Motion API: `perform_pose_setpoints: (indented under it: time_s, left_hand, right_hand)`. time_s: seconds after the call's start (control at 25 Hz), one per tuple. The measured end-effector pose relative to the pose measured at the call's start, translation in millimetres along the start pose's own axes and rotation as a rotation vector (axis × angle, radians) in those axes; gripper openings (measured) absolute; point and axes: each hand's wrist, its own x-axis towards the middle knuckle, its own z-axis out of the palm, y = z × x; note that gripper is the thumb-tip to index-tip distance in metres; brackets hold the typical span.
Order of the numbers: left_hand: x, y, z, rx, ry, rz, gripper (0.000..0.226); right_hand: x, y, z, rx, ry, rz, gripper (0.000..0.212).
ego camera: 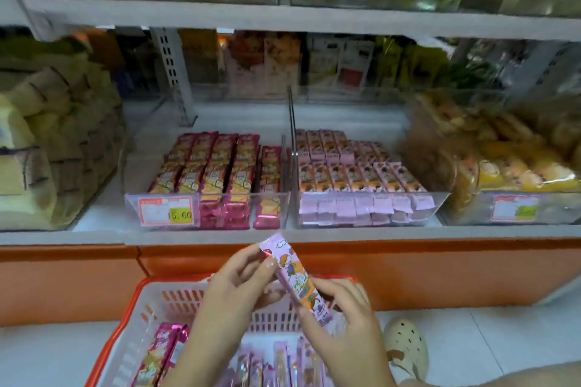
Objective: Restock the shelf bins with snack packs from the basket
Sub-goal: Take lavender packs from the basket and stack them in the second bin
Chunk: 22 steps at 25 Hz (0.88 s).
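At 6 o'clock, nearest to the person, stands the orange-rimmed basket (147, 302). Inside it lie red packs (163, 352) at 7 o'clock and many pink packs (276, 361) at 6 o'clock, so I judge the restocking is far from done.

Just above the basket both hands hold one pink snack pack (292, 273), tilted with its upper end toward 11 o'clock. The left hand (232, 286) pinches this upper end between thumb and fingertips. The right hand (342, 314), back turned up, has its fingers curled round the lower end. Two hands are probably used to orient the pack — so that it lies like the ones already shelved.

Farther, at 12 o'clock, two clear bins sit side by side on the shelf (220, 237). The left bin (239, 194) holds rows of red packs. The right bin (441, 201), at 1 o'clock, holds pink ones of seemingly the same kind, with bare space behind them — probably this is where the pack should go.
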Motion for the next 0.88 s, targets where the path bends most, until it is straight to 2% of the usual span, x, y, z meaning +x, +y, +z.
perform_pose_setpoints:
  time_s: [0.08,0.16,0.24,0.32,0.4,0.56,0.68,0.88]
  left_hand:
    - [11,51,15,0.155,0.076,0.292,0.031]
    - [33,87,27,0.453,0.136,0.559,0.031]
    - [66,106,40,0.836,0.158,0.669,0.041]
    - [96,107,52,1.013,0.103,0.601,0.052]
    - [113,101,59,1.007,0.050,0.527,0.055]
    - [125,92,54,0.897,0.073,0.470,0.059]
    - [128,91,52,0.914,0.054,0.504,0.060]
    - [125,92,52,0.897,0.055,0.494,0.058]
  right_hand:
    - [44,-26,-28,0.118,0.217,-0.071,0.026]
    - [97,-42,-61,0.161,0.318,-0.032,0.025]
    - [156,-43,-87,0.074,0.349,0.003,0.022]
    - [215,-28,-96,-0.038,0.309,0.124,0.016]
    - [264,-4,-90,-0.158,0.217,0.244,0.010]
    - [311,37,-68,-0.425,0.071,0.387,0.033]
    - [313,43,-61,-0.483,-0.147,0.404,0.022]
    - [305,40,-68,-0.400,-0.287,0.387,0.020]
